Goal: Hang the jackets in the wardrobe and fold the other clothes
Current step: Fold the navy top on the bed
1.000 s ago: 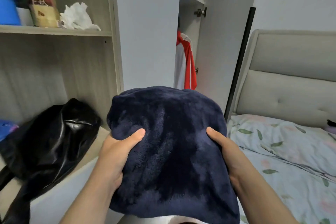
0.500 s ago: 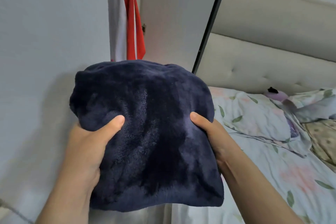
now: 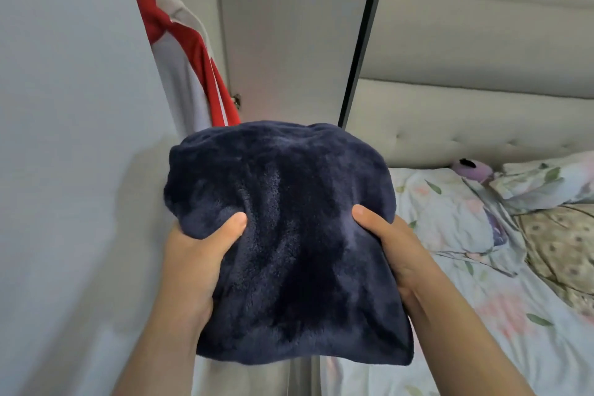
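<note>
Head view: a folded, plush navy-blue fleece garment [image 3: 289, 235] is held up before the open white wardrobe [image 3: 289, 26], left hand [image 3: 196, 260] and right hand [image 3: 395, 251] each gripping a side, thumbs on top. A red-and-white jacket [image 3: 186, 74] already hangs inside (folding looks finished; stowing remains). Right of the wardrobe, a floral-sheeted bed [image 3: 482, 299].

Folded dark navy fleece garment [image 3: 289, 235]: no lettering, tag or brand can be read.
Red and white hanging jacket [image 3: 193, 51]: no print or logo can be read.
Pale floral bed sheet [image 3: 482, 315]: leaf and flower pattern only, no words or numbers.
</note>
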The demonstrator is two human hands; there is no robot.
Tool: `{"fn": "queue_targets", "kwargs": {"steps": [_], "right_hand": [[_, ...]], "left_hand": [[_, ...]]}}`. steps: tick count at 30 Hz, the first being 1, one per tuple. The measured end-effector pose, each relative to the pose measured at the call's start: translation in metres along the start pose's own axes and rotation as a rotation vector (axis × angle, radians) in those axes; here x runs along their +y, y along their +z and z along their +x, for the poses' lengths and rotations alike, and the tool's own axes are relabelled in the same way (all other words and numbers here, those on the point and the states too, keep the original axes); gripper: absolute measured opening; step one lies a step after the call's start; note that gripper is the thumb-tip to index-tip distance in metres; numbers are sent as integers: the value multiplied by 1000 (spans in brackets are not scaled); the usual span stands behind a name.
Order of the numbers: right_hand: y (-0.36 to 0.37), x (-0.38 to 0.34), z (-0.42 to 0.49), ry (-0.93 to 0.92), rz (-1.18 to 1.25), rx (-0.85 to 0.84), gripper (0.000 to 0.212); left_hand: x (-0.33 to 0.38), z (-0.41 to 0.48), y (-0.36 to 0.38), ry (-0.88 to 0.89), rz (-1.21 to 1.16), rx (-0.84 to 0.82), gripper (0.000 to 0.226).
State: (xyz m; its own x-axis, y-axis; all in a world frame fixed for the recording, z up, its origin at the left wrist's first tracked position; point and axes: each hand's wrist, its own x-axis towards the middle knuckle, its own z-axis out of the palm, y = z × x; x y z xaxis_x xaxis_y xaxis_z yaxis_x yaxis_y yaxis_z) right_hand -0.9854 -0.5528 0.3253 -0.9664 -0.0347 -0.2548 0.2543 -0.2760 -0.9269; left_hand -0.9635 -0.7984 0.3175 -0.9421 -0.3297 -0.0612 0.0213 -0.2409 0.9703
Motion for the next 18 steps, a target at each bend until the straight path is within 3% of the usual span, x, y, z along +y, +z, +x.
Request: {"fn": "queue_targets", "kwargs": {"steps": [3, 9, 14, 18], "right_hand": [[19, -67, -19, -4, 11, 5, 44], [57, -181, -35, -89, 38, -55, 24], [84, -262, -10, -212, 21, -101, 26], [101, -308, 17, -274, 2, -106, 36]], "left_hand": [[76, -1, 19, -9, 15, -3, 49], [199, 17, 52, 52, 42, -53, 55], [269, 59, 79, 144, 8, -66, 27], [311, 89, 98, 198, -28, -68, 24]]}}
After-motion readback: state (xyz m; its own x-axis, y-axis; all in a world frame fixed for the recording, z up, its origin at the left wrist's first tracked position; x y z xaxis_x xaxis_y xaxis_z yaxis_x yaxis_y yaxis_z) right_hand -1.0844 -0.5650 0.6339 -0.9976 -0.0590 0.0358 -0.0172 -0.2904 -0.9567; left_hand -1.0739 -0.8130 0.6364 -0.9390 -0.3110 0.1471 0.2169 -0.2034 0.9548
